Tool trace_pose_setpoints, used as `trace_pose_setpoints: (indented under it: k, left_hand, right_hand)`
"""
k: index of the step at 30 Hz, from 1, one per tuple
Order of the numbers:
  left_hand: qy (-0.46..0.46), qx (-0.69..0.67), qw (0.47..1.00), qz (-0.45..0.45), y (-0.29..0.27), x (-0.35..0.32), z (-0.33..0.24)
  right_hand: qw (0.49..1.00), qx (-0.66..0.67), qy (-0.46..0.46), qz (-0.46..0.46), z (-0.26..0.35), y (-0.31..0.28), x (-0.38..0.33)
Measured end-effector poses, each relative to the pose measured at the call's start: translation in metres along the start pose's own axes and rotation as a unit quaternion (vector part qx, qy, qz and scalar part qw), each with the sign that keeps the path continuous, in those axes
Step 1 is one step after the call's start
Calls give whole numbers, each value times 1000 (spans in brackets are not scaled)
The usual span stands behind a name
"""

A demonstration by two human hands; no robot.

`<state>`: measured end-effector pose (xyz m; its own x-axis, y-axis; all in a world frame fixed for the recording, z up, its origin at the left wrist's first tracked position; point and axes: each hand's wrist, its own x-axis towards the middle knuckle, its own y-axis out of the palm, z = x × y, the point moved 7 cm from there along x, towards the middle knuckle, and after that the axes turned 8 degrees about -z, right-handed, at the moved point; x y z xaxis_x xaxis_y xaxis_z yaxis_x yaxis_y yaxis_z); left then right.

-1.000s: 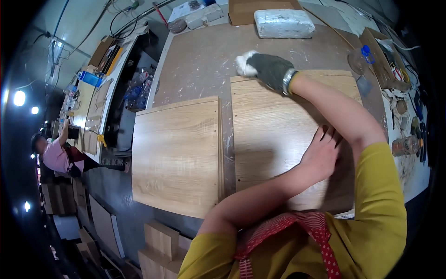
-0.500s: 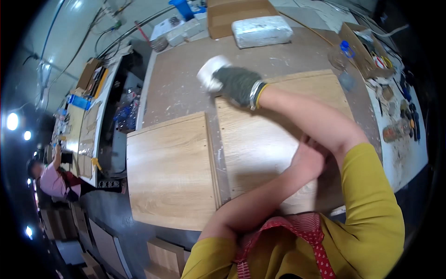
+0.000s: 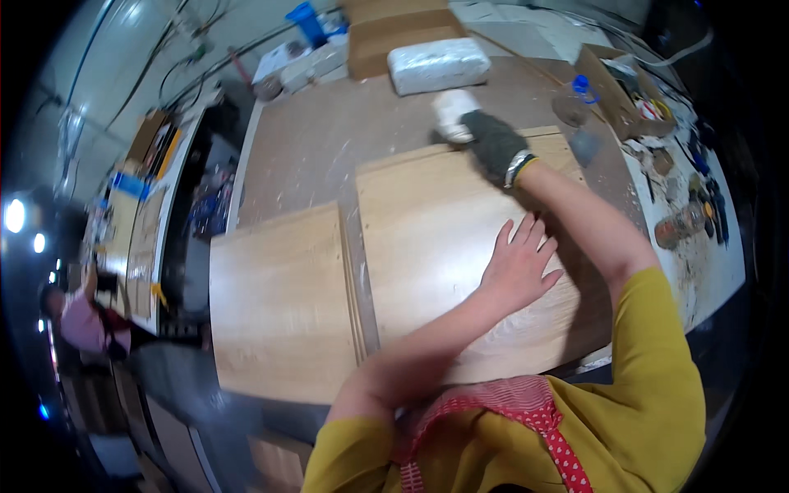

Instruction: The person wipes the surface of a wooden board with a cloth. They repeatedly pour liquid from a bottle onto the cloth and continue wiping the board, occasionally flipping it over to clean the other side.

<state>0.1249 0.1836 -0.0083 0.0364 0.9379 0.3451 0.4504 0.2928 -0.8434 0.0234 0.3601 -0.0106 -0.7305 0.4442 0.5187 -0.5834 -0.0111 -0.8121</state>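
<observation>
A light wood-grain board (image 3: 411,238) lies on the workbench in front of me. My left hand (image 3: 523,261), bare, rests flat on its face with the fingers spread. At the board's far edge my right hand (image 3: 498,148), in a dark grey-green glove with a shiny wristband, grips a white cloth (image 3: 454,116). The cloth is bunched, and its underside is hidden. To the left, across a narrow gap, lies a stack of similar boards (image 3: 275,296) with several edges showing.
Beyond the boards sit a plastic-wrapped white block (image 3: 438,66), an open cardboard box (image 3: 370,51) and a blue cup (image 3: 306,25). At right stand a clear bottle with a blue cap (image 3: 573,103), a box of supplies (image 3: 620,103) and a jar (image 3: 680,226). A co-worker (image 3: 90,323) is far left.
My right hand has swept the white cloth rightward along the board's far edge. My left hand, partly hidden under the right arm before, now shows fully on the board. The view has shifted slightly.
</observation>
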Motion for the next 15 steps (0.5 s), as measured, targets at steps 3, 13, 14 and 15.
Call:
trace_pose_setpoints:
  k: [3,13,14,15]
  left_hand:
    - [27,5,1000,-6,3,-4,1]
    - [-90,-46,994,34,27,-75,-53]
    - [-62,28,998,17,12,-72,-60]
    - [-42,37,996,-73,-1,-70,-63]
  right_hand:
    - [961,237,-84,111,126,7,2]
    - [711,518,-214,425,297,20,-135]
    - [690,546,-140,455,293,39,-107]
    - [669,570,-58,473,284,58,-82]
